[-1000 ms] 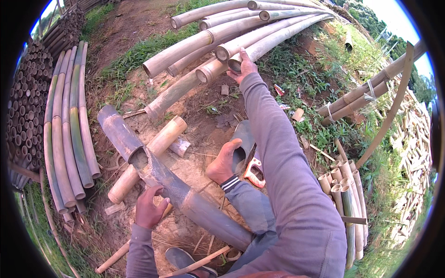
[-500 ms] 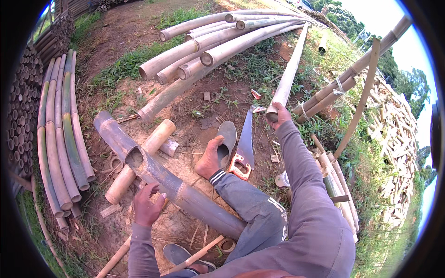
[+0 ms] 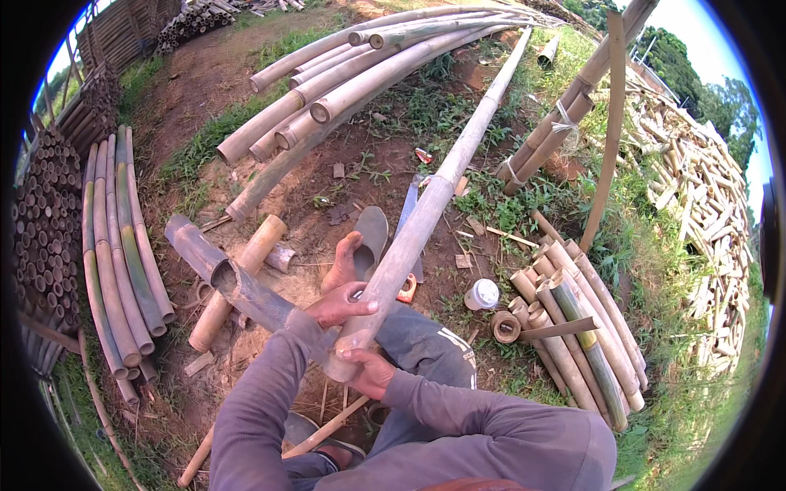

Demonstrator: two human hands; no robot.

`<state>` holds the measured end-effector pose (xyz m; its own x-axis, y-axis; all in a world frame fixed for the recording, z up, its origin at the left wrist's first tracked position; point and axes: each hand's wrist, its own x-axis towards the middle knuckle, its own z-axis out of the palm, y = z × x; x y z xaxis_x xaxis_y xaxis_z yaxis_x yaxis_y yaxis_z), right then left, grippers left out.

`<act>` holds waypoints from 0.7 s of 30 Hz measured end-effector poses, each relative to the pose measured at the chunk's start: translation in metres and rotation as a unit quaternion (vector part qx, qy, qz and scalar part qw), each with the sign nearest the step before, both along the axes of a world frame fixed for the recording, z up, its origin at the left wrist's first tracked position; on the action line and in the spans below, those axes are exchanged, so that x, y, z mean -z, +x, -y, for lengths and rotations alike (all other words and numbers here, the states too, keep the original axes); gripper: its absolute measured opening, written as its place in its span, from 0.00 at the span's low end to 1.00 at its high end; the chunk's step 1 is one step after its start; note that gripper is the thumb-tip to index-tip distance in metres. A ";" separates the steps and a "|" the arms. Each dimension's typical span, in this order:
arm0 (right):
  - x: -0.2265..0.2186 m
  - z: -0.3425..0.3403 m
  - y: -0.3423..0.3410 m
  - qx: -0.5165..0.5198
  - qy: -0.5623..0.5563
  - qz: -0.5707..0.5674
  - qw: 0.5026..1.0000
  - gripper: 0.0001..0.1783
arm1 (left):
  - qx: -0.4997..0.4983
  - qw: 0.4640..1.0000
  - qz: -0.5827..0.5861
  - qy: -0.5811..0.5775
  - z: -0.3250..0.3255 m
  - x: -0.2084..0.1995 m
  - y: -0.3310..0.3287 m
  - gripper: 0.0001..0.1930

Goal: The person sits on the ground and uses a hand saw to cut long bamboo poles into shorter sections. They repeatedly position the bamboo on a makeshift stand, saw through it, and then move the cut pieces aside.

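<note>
A long pale bamboo pole (image 3: 409,233) slants from my lap toward the far pile. Its near end lies over a thick dark bamboo piece (image 3: 262,296). My right hand (image 3: 370,372) is closed around that near end, thumb on top. Farther up the pole my left hand (image 3: 340,304) grips its left side, thumb over it, the other fingers partly hidden underneath. Partly covered by the pole, a handsaw (image 3: 408,204) lies on the ground, its orange handle barely showing. The thick dark piece rests across a shorter light bamboo piece (image 3: 260,243).
Long bamboo poles (image 3: 352,96) lie piled ahead, and more poles (image 3: 106,245) lie at the left. On the right are cut bamboo lengths (image 3: 577,327), a white tub (image 3: 482,295) and tied upright poles (image 3: 565,102). My bare foot (image 3: 341,266) is beside a grey shoe (image 3: 371,237).
My right hand has drawn the pole's near end toward my lap, across the saw. My left hand, empty before, has moved right and taken hold of the pole. The view has shifted.
</note>
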<state>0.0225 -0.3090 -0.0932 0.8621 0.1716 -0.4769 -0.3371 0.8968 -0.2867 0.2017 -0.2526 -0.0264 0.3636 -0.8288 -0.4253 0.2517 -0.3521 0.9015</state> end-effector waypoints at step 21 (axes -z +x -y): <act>0.020 0.087 -0.106 -0.246 -0.591 0.107 0.761 0.34 | -0.070 0.671 0.633 0.379 -0.267 -0.101 -0.023 0.47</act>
